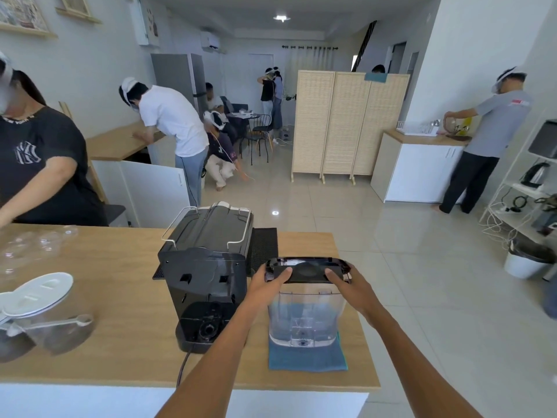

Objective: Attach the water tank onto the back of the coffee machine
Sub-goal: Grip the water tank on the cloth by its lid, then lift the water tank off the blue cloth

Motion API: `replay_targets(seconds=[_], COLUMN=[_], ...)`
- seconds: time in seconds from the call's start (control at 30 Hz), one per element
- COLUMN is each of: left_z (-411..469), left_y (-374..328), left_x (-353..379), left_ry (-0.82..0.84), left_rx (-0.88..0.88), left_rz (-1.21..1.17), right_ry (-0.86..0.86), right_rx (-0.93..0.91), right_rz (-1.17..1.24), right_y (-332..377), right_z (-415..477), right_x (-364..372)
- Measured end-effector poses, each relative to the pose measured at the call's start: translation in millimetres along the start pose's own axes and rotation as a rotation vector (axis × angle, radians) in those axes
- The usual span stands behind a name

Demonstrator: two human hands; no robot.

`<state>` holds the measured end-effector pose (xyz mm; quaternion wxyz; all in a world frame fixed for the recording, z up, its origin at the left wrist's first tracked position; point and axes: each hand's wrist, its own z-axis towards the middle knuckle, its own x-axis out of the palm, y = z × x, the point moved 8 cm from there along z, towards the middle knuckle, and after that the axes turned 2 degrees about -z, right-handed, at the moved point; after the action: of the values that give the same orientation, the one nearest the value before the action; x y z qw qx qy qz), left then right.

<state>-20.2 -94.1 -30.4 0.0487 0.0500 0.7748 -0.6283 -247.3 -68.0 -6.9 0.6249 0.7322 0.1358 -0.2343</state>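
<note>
Grip: left hand (pixel 269 282) and right hand (pixel 349 286) both closed on the black lid (pixel 307 268) of the water tank (pixel 306 318), thumbs on top.

Location: tank upright on a blue cloth (pixel 307 359) near the worktop's (pixel 120 312) front right corner, just beside the coffee machine (pixel 205 267), whose back faces the person.

Risks, as judged: lid may part from the tank if lifted by it alone; water may slosh; base valve may miss the machine's round socket (pixel 208 328).

Appearance: clear plastic, partly filled, black hinged top.
</note>
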Motion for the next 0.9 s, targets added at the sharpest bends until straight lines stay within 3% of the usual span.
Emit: replay_targets(seconds=[0.37, 0.5, 0.7, 0.9], left_z=[-3, -9, -14, -13], left_y=[-23, -23, -26, -24], left_x=[-7, -3, -2, 2], left_ry=[-0.113, -0.064, -0.157, -0.093], left_rx=[0.289, 0.235, 0.192, 0.175], left_rz=[0.092, 0.006, -0.103, -0.172], right_ry=[-0.029, 0.011, -0.085, -0.095], right_rx=[-0.109, -0.064, -0.015, -0.017], right_rz=[0.016, 0.092, 0.231, 0.299], right_y=[8, 6, 6, 5], right_z=[-3, 0, -3, -2], right_x=[-3, 0, -1, 0])
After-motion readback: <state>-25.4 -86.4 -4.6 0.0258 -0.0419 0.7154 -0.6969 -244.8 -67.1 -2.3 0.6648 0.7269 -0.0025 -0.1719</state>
